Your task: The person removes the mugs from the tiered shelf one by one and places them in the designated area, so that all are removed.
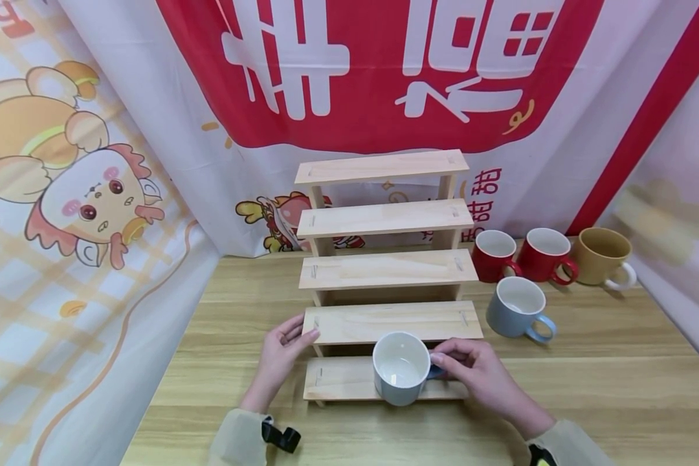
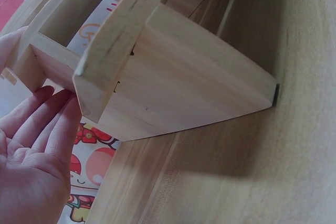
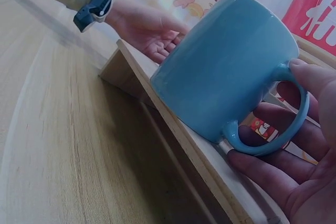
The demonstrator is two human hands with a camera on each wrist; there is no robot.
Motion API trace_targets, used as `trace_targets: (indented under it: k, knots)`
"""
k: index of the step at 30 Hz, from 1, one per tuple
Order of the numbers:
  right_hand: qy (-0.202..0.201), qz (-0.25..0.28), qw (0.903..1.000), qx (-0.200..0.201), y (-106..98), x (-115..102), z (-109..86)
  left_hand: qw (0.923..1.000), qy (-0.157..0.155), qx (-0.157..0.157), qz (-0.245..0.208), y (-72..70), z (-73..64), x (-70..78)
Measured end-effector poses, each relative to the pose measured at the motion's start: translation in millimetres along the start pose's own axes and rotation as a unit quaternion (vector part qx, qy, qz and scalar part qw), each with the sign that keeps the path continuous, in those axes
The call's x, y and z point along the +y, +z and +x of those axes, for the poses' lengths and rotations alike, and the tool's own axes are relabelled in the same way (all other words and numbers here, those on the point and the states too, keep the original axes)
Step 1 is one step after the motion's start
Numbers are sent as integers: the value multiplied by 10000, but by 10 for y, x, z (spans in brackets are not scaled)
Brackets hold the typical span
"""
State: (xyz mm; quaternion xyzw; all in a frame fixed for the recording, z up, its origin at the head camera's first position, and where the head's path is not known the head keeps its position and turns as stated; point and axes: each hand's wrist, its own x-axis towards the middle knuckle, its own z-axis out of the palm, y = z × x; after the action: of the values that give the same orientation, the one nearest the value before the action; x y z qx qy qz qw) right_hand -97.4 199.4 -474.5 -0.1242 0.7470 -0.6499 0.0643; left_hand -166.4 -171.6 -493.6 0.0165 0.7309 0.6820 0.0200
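A light-blue mug (image 1: 400,375) with a white inside is at the bottom step of a five-step wooden shelf (image 1: 387,323). Its base sits at the step's board in the right wrist view, where the handle (image 3: 303,114) also shows. My right hand (image 1: 472,369) pinches that handle, thumb on top and fingers through and below the loop. On the other side, my left hand (image 1: 282,349) grips the left end of the second step from the bottom. Its thumb lies over the board, and its fingers (image 2: 55,124) bend underneath.
To the right of the shelf stand two red mugs (image 1: 540,259), a tan mug (image 1: 597,259) with a white handle, and another light-blue mug (image 1: 509,317). Behind the wooden table (image 1: 210,388) hangs a printed cloth (image 1: 169,129), which also runs along both sides.
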Motion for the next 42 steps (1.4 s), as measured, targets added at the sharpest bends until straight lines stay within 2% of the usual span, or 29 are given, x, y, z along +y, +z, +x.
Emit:
trace_targets:
  k: [7, 13, 17, 26, 31, 36, 39, 41, 42]
  knots:
    - [-75, -131, 9998, 93, -4, -15, -26, 10000, 20, 23, -32, 4, 2, -8]
    - [-429, -364, 9984, 67, -59, -44, -54, 9998, 180, 67, -106, 8, 4, -25]
    - [-633, -586, 9962, 81, -146, -109, -99, 9997, 169, 64, -176, 9, 1, -23]
    - [-968, -607, 9932, 222, -431, -402, -206, 9998, 98, 79, -164, 1, 5, -25]
    - [-1218, -1042, 9845, 716, -599, -584, -251, 9998, 89, 78, -160, 1, 12, -32]
    - [-1277, -1477, 9699, 1454, -789, -697, -291, 9998, 65, 56, -205, -1, 13, -33]
    - [-1171, -1556, 9638, 1820, -920, -724, -319, 9998, 71, 19, -162, -1, 14, -34]
    - [-1167, -1442, 9613, 2035, -1017, -721, -335, 9999, 64, -2, -134, -2, 18, -37]
    - [-1203, -1212, 9625, 2108, -1066, -715, -341, 9999, 58, -15, -126, -1, 19, -37]
